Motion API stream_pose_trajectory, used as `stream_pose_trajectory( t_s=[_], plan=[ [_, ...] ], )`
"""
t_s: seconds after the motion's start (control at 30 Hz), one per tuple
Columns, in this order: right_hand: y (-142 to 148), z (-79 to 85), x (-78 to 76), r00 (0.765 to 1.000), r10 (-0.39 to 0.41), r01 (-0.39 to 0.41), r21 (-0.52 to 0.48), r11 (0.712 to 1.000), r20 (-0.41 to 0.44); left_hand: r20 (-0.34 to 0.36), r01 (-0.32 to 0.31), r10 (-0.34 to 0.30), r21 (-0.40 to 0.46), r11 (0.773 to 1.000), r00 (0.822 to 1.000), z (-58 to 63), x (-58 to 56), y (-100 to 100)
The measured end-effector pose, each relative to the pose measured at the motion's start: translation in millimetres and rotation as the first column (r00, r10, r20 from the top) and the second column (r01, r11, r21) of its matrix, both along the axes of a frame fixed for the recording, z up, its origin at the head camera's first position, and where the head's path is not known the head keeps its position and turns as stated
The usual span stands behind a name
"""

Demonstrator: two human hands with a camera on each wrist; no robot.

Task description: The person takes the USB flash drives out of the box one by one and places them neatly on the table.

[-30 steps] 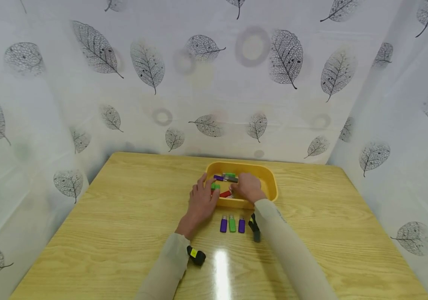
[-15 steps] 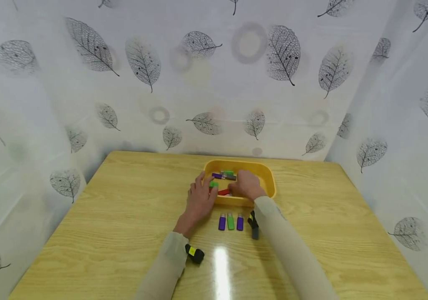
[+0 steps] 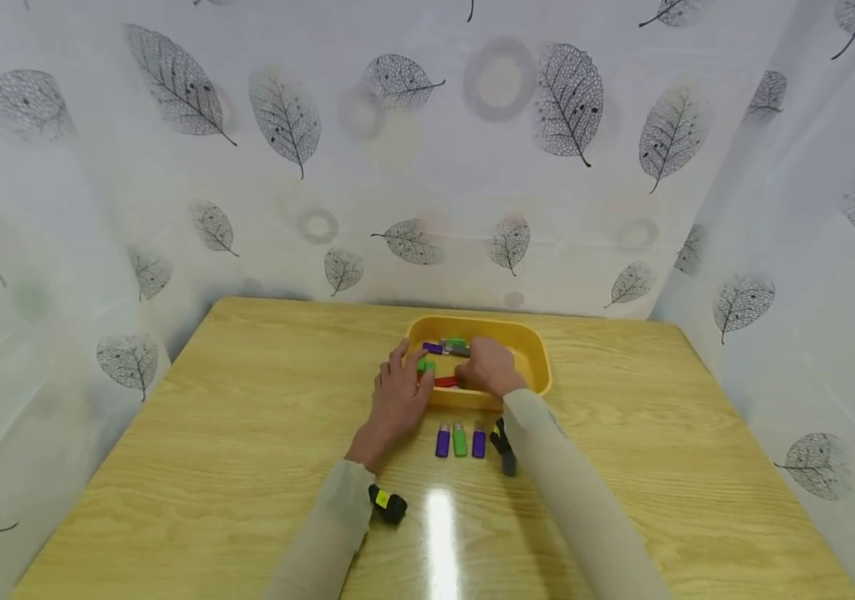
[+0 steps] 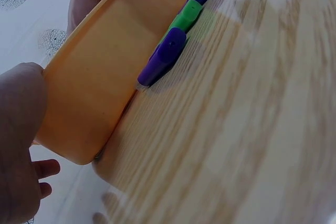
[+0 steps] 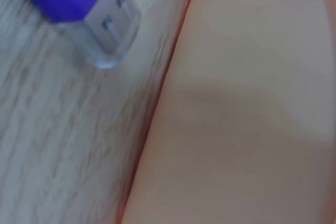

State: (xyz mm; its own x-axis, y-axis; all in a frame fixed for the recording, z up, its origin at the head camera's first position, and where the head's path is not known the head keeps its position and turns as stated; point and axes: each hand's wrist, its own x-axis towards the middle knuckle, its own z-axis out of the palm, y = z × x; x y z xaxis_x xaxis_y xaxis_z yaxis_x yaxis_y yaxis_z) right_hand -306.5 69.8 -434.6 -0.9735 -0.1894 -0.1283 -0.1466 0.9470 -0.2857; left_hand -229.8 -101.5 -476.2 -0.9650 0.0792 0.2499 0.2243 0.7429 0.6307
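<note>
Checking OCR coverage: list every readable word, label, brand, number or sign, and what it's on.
None readable.
Right sleeve: faint bluish mark, too small to read.
Yellow patch on the left wrist's black device: any print too small.
Row of USB drives: no legible text.
Tray: no lettering visible.

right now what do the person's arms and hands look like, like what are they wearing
Long cream sleeves cover both arms: left sleeve, right sleeve, the latter with a faint, unreadable bluish marking near its cuff. The left hand and right hand are ungloved. Each wrist carries a small black camera, left camera and right camera, both with yellow patches.
</note>
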Motion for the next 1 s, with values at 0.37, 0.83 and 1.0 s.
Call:
stream_pose_trajectory(
  t_s=[0.37, 0.83, 1.0],
  plan=[
    [-4, 0.0, -5.3, 1.000, 0.019, -0.019, 0.039, 0.999, -0.007, -0.003, -0.002, 0.002, -0.002, 1.000, 1.000, 0.1, -3.6, 0],
    [6, 7.0, -3.4, 1.000, 0.001, 0.000, -0.054, 0.999, 0.014, 0.016, -0.002, 0.002, 0.000, 1.000, 1.000, 2.7, -3.9, 1],
    [9, 20.3, -0.2, 0.999, 0.002, 0.003, -0.091, 0.996, 0.054, 0.012, 0.003, -0.003, 0.005, 1.000, 1.000, 3.0, -4.6, 0]
  ],
)
